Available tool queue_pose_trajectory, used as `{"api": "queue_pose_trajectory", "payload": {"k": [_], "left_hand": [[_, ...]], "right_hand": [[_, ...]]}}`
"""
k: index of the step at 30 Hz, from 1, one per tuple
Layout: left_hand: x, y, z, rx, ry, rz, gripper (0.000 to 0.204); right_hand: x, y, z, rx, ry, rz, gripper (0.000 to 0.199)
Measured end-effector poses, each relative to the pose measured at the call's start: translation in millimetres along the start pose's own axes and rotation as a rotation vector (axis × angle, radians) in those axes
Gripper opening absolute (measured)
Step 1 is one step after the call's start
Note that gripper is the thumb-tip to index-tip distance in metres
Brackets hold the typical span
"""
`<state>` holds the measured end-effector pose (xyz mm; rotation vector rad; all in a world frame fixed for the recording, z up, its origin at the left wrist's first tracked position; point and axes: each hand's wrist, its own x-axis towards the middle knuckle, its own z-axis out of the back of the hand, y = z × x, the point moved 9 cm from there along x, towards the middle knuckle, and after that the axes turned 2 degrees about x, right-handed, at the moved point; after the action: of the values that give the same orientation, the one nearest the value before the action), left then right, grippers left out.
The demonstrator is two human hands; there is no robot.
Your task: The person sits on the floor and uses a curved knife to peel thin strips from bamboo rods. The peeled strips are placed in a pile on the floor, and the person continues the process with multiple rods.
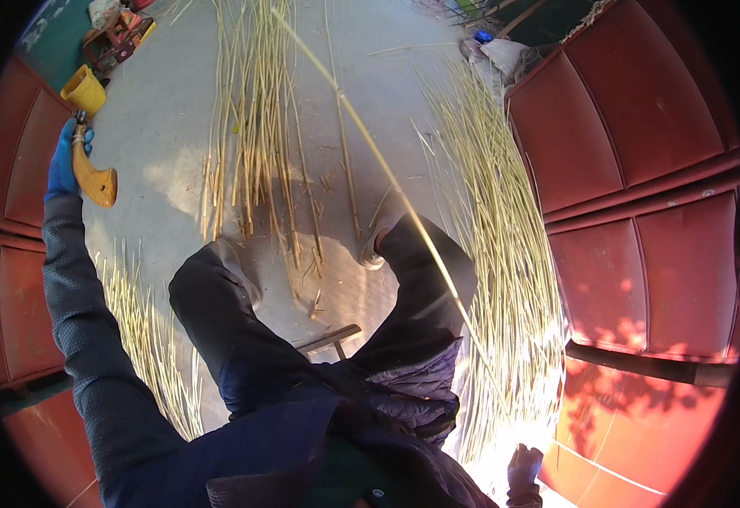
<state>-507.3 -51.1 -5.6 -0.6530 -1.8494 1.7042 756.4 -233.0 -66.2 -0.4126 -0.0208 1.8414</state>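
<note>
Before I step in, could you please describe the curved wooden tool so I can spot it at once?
Find the red panels along the left side, then the yellow bucket near their top. Just below it, the blue-gloved left hand holds the curved wooden tool. Its broad, orange-brown curve contrasts with the thin stalks.

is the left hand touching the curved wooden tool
Touching. The head view shows the blue-gloved left hand wrapped around the curved wooden tool, with blue glove visible on both sides of it.
</note>
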Motion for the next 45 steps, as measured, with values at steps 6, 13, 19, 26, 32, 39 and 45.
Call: {"api": "queue_pose_trajectory", "payload": {"k": [6,13,19,26,32,39,45], "left_hand": [[-73.3,111.7,-123.3,0.089,0.283,0.317,0.047],[-184.1,211.1,-289.3,0.196,0.650,0.482,0.049],[-200.7,256.0,-291.9,0.395,0.656,0.583,0.044],[-191.1,267.2,-297.2,0.498,0.613,0.593,0.039],[-188.4,278.7,-303.0,0.516,0.592,0.609,0.037],[-211.3,247.8,-298.2,0.553,0.436,0.632,0.037],[-251.9,175.6,-321.8,0.362,0.472,0.647,0.039]], "right_hand": [[138.8,12.8,9.8,0.138,-0.231,-0.080,0.026],[236.1,39.5,-30.6,0.079,-0.239,-0.133,0.020],[267.4,42.9,-96.3,0.136,-0.191,-0.273,0.014],[291.1,36.7,-140.5,0.218,-0.080,-0.431,0.016],[303.3,14.4,-165.8,0.205,0.105,-0.569,0.020],[333.7,-31.6,-164.6,0.000,0.039,-0.650,0.022],[475.4,-49.4,-74.7,-0.279,-0.114,-0.500,0.035]]}}
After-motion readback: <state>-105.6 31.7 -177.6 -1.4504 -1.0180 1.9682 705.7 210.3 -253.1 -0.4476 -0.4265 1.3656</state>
